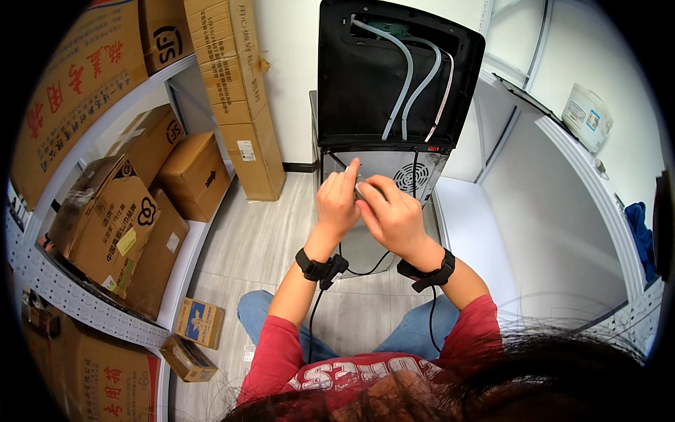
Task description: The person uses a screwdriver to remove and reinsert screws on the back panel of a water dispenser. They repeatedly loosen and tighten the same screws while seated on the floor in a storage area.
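Observation:
My left hand point(337, 202) and my right hand point(394, 216) meet in front of an appliance with a grey metal body point(365, 165). The right thumb and fingers pinch together close to the left fingertips. Between the hands is a small greyish thing, mostly covered by the fingers, too small to name. One left finger points up; the others are curled. Behind the hands a black panel point(362, 91) stands raised, with two pale tubes point(408, 70) and a thin white cable point(441, 98) hanging down its face. A round vent point(411, 177) shows beside my right hand.
Left stands a white shelf point(190, 260) with several cardboard boxes point(105, 218). A tall carton point(246, 141) leans near the wall; two small boxes point(200, 322) lie by the shelf's foot. At right are another white shelf point(478, 246) and a white plastic tub point(587, 116). Cables run from my wrist straps point(322, 269).

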The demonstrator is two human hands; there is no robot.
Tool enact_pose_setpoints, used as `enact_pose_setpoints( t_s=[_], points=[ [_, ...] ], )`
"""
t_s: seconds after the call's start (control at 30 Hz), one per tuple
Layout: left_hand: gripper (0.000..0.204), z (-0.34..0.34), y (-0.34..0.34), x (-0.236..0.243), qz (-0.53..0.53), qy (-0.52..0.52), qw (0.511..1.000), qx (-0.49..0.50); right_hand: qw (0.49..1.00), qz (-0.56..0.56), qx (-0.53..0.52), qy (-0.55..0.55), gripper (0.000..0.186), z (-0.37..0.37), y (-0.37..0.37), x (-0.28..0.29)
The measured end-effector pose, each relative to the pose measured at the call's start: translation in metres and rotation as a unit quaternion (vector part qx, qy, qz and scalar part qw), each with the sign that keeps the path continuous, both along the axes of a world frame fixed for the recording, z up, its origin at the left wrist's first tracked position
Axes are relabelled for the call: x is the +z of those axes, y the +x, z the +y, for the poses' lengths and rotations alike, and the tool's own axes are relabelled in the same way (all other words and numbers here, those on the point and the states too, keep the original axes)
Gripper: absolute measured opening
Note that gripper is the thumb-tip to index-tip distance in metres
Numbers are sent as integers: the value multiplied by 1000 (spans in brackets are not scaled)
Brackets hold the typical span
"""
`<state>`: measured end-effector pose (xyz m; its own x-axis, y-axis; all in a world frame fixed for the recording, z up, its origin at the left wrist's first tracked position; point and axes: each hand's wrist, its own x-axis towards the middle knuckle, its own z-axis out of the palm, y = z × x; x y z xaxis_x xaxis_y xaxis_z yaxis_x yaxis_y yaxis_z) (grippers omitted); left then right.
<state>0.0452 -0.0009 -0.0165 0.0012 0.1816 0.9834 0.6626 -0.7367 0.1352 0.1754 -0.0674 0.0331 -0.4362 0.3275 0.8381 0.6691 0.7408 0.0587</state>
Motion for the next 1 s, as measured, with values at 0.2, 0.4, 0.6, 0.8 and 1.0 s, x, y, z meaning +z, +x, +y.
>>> enact_pose_setpoints(
  t_s=[0.2,0.4,0.6,0.8,1.0],
  points=[
    [42,7,-9,-9,-24,13,999,28,998,34,20,53,37,-4,-9,8],
    [40,-3,-5,-1,14,-2,1000,2,997,8,41,68,39,11,3,2],
    [41,4,-10,-8,8,9,1000,17,998,53,-16,20,34,-3,-5,3],
    [36,0,-3,-3,15,-12,1000,21,996,-16,30,88,40,11,7,6],
    [38,3,-3,-4,-37,-16,999,19,994,62,-15,-87,35,-7,1,-1]
  ],
)
